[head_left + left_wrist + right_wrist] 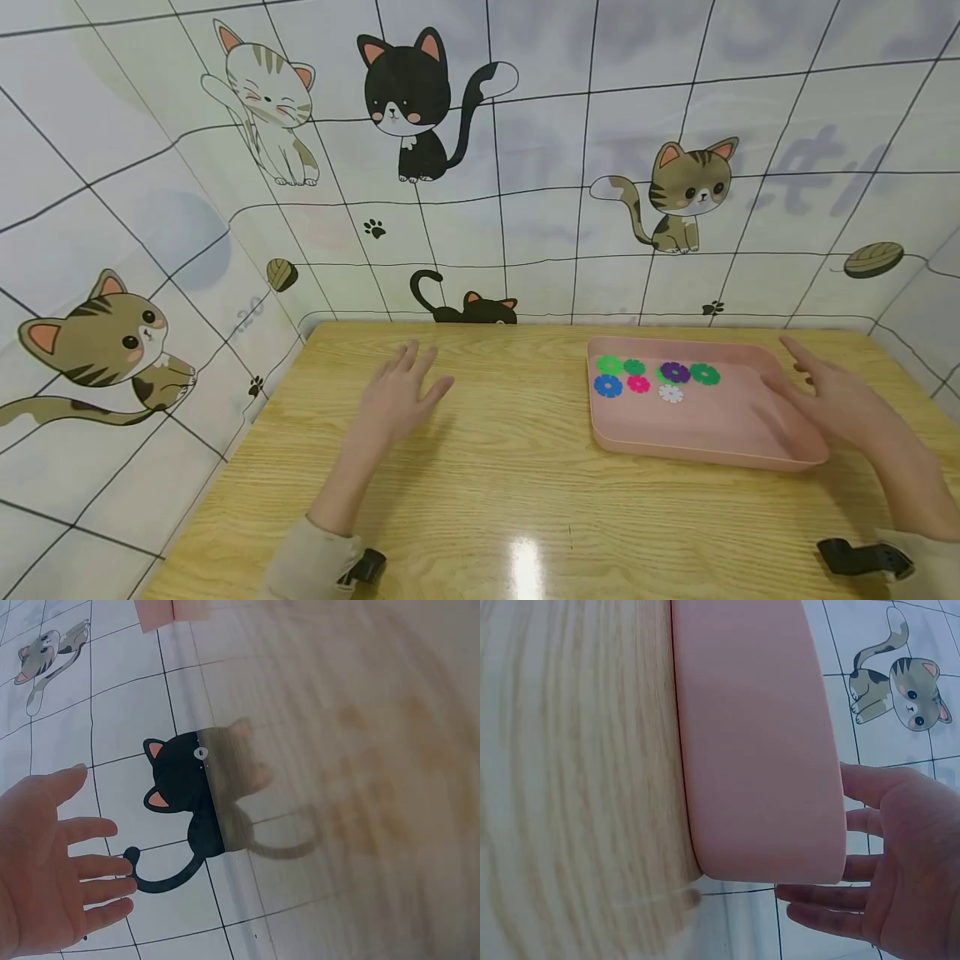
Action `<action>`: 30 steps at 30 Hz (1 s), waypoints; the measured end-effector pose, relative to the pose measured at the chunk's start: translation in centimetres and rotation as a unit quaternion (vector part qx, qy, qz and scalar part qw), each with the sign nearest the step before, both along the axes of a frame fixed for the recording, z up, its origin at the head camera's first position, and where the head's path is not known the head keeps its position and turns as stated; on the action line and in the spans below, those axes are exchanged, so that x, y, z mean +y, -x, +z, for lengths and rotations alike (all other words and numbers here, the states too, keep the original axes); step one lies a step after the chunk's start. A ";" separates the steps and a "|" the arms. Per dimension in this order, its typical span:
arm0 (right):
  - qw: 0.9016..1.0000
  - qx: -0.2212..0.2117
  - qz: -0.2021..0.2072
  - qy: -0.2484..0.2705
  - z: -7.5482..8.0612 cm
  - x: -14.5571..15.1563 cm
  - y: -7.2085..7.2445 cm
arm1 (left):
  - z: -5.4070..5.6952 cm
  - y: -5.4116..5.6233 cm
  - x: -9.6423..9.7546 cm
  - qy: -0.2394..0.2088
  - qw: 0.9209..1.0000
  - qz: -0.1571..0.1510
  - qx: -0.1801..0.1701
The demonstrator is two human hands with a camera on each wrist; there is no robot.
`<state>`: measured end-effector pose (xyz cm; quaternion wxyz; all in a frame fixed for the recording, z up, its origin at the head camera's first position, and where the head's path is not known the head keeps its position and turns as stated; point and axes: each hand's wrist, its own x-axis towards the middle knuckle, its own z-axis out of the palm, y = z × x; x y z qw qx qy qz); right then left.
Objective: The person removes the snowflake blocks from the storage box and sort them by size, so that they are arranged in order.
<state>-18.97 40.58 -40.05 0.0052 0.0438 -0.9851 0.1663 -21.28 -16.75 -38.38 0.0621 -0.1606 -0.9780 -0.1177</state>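
Observation:
In the head view a pink tray (697, 433) stands on the right of the table. Several small notched plastic discs lie at its far left, among them a blue disc (608, 386), a pink disc (638, 384), a white disc (671, 393), a purple disc (675, 372) and a green disc (705, 374). My right hand (847, 404) is at the tray's right side, fingers extended and holding nothing; contact with the rim cannot be told. The right wrist view shows the tray's outer wall (761, 750) beside that hand (915, 862). My left hand (397, 396) hovers over the table, fingers spread, holding nothing.
The wooden table (510, 475) reaches back to a white wall (540, 167) with a grid and cartoon cats. Another wall (97, 217) rises along the left. Black straps sit at both wrists, including the left strap (366, 567).

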 end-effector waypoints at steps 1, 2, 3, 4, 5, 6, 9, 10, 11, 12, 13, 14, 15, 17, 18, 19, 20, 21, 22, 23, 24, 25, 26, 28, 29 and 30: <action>1.000 -0.003 0.001 0.006 0.0 0.1 0.0 | 0.0 0.0 0.1 -0.005 1.000 -0.002 -0.004; 1.000 -0.006 0.001 0.012 -0.1 0.1 0.0 | 0.0 -0.1 0.3 -0.011 1.000 -0.005 -0.009; 1.000 -0.011 0.001 0.020 -0.1 0.2 0.1 | 0.0 -0.1 0.4 -0.018 1.000 -0.008 -0.014; 1.000 -0.014 0.002 0.025 -0.2 0.3 0.1 | 0.0 -0.2 0.5 -0.024 0.999 -0.011 -0.020; 0.999 -0.018 0.002 0.031 -0.2 0.4 0.1 | 0.0 -0.2 0.7 -0.032 0.999 -0.013 -0.025; 0.999 -0.020 0.001 0.035 -0.3 0.5 0.2 | 0.0 -0.2 0.8 -0.040 0.999 -0.015 -0.032; 0.999 -0.026 -0.005 0.043 -0.6 0.7 0.2 | 0.1 -0.3 1.4 -0.062 0.997 -0.024 -0.049; 0.999 -0.027 -0.007 0.045 -0.6 0.8 0.1 | 0.1 -0.3 1.6 -0.068 0.996 -0.027 -0.054; 0.998 -0.029 -0.009 0.046 -0.7 0.8 0.1 | 0.1 -0.3 1.8 -0.076 0.995 -0.031 -0.060; 0.998 -0.029 -0.011 0.047 -0.7 0.9 0.1 | 0.2 -0.3 2.0 -0.084 0.994 -0.036 -0.066; 0.998 -0.030 -0.012 0.049 -0.7 0.9 0.0 | 0.2 -0.4 2.2 -0.092 0.992 -0.041 -0.070; 0.998 -0.032 -0.012 0.052 -0.8 1.0 0.0 | 0.3 -0.4 2.4 -0.100 0.991 -0.045 -0.075; 0.998 -0.032 -0.011 0.054 -0.8 1.1 0.0 | 0.3 -0.5 2.6 -0.108 0.990 -0.049 -0.078; 0.998 -0.030 -0.008 0.059 -0.9 1.2 0.0 | 0.3 -0.5 2.9 -0.119 0.988 -0.053 -0.085; 0.998 -0.030 -0.007 0.061 -0.9 1.2 0.0 | 0.3 -0.5 3.1 -0.122 0.987 -0.054 -0.087; 0.998 -0.029 -0.004 0.062 -1.0 1.3 0.0 | 0.3 -0.5 3.3 -0.126 0.986 -0.056 -0.088; 0.998 -0.029 -0.002 0.063 -1.0 1.3 0.0 | 0.3 -0.5 3.5 -0.129 0.986 -0.057 -0.092; 0.998 -0.027 0.000 0.062 -1.1 1.4 0.1 | 0.2 -0.5 3.6 -0.130 0.985 -0.057 -0.096; 0.998 -0.027 0.002 0.060 -1.2 1.5 0.1 | 0.2 -0.4 3.7 -0.133 0.985 -0.058 -0.098; 0.998 -0.026 0.005 0.059 -1.3 1.5 0.1 | 0.1 -0.4 3.8 -0.135 0.984 -0.059 -0.102; 0.998 -0.025 0.008 0.057 -1.4 1.6 0.1 | 0.0 -0.4 4.0 -0.137 0.983 -0.059 -0.105; 0.998 -0.023 0.011 0.055 -1.5 1.7 0.1 | -0.1 -0.4 4.1 -0.140 0.983 -0.060 -0.107; 0.998 -0.023 0.013 0.054 -1.6 1.8 0.2 | -0.2 -0.4 4.2 -0.141 0.982 -0.060 -0.109; 0.998 -0.020 0.016 0.049 -1.7 2.0 0.2 | -0.3 -0.3 4.4 -0.144 0.981 -0.062 -0.111; 0.999 -0.018 0.017 0.049 -1.8 2.1 0.2 | -0.3 -0.3 4.5 -0.145 0.981 -0.063 -0.114; 0.999 -0.014 0.018 0.047 -1.9 2.2 0.2 | -0.3 -0.3 4.7 -0.149 0.980 -0.066 -0.115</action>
